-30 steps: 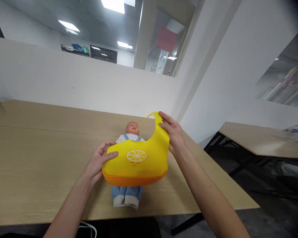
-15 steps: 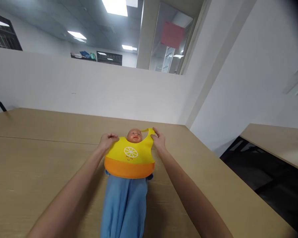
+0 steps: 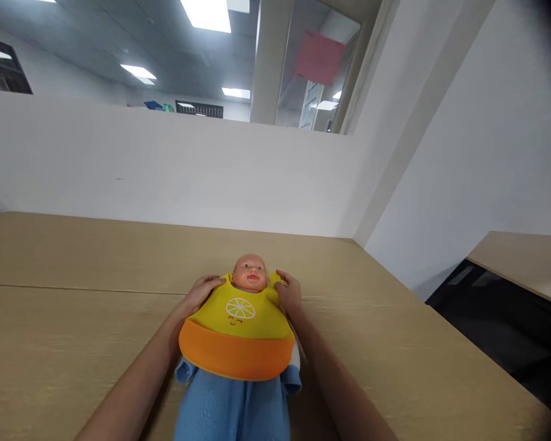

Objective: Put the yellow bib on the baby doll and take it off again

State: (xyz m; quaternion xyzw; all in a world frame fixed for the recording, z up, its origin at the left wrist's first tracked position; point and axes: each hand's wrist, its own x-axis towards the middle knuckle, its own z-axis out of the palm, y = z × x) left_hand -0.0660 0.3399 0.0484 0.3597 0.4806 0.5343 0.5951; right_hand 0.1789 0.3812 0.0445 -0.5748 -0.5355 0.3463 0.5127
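A baby doll [image 3: 250,273] in blue clothes [image 3: 233,407] lies face up on the wooden table. Over its chest is a yellow bib [image 3: 248,321] with an orange pocket, a white citrus-slice print and a small smiling face. My left hand [image 3: 202,291] grips the bib's upper left corner beside the doll's neck, fingers curled over the edge. On the other side, my right hand [image 3: 288,293] pinches the neck strap near the doll's head. The bib's neckline curves just below the doll's chin; the back of the neck is hidden.
The wooden table [image 3: 96,343] spreads around the doll, with a thin seam running across it. A white wall [image 3: 188,165] with windows above stands behind, and another wall is at the right. A second tabletop [image 3: 528,260] lies at the far right.
The bib has come down closer against the doll, and its right strap has lowered toward the neck. Both hands moved with it. The doll's head shows more fully as the view has shifted.
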